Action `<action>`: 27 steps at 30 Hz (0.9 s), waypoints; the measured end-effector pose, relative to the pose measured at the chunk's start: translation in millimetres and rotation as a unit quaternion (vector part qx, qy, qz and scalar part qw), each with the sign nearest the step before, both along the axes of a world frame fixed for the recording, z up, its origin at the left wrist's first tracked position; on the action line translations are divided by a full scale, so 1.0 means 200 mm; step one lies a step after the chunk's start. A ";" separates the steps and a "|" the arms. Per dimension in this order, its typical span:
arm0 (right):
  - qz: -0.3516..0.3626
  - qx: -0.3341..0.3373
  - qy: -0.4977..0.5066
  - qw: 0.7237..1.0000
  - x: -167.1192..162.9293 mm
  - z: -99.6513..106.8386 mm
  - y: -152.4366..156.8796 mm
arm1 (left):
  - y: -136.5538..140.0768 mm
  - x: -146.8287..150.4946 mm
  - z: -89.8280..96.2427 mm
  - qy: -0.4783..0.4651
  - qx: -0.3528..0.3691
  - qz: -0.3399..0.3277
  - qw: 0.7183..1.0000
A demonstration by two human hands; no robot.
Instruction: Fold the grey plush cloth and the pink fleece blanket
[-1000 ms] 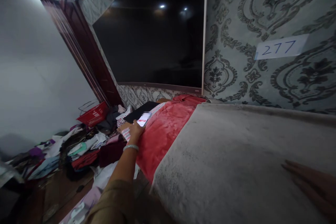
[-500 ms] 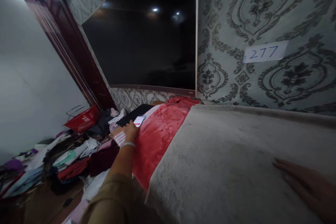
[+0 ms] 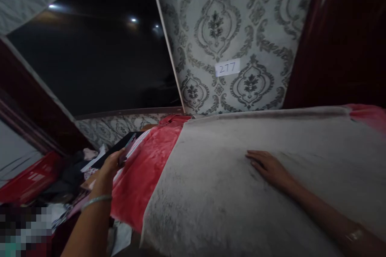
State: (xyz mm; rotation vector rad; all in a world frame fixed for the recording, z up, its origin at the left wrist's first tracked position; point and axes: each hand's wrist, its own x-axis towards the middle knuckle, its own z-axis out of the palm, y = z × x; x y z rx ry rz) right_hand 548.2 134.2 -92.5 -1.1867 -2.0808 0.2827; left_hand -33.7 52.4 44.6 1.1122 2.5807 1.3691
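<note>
A smartphone, tilted so that its screen is mostly turned from view, is in the grip of my left hand. That hand is at the left end of a red plush cloth, and a light bangle circles its wrist. A large grey blanket overlaps the red cloth and spreads to the right. My right hand lies on the grey blanket with its fingers stretched out, holding nothing. Striped fabric shows beside the phone.
A dark TV screen and patterned wallpaper rise behind the surface. A paper label reading 277 is stuck on the wall. At lower left stand a red basket and piled clothes.
The view has swung to the right. The phone in my left hand has turned from screen visible to edge-on. My right hand has come further over the grey blanket.
</note>
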 end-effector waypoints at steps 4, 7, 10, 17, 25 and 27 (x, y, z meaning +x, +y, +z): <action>-0.012 -0.058 0.142 0.988 -0.04 0.05 -0.01 | 0.08 0.41 0.04 -0.314 0.109 -0.177 0.926; 0.033 -0.172 0.288 0.941 -0.12 0.12 -0.03 | 0.14 0.87 0.00 -0.457 0.095 -0.281 0.838; 0.093 -0.300 0.412 0.855 -0.21 0.20 -0.06 | 0.22 1.31 -0.07 -0.526 0.070 -0.344 0.774; 0.149 -0.356 0.579 0.719 -0.13 0.23 0.00 | 0.36 2.00 -0.23 -0.488 0.051 -0.392 0.778; 0.183 -0.308 0.644 0.676 0.04 0.18 0.11 | 0.42 2.32 -0.39 -0.355 0.116 -0.402 0.836; 0.191 -0.305 0.647 0.672 0.04 0.17 0.11 | 0.42 2.34 -0.42 -0.340 0.117 -0.406 0.840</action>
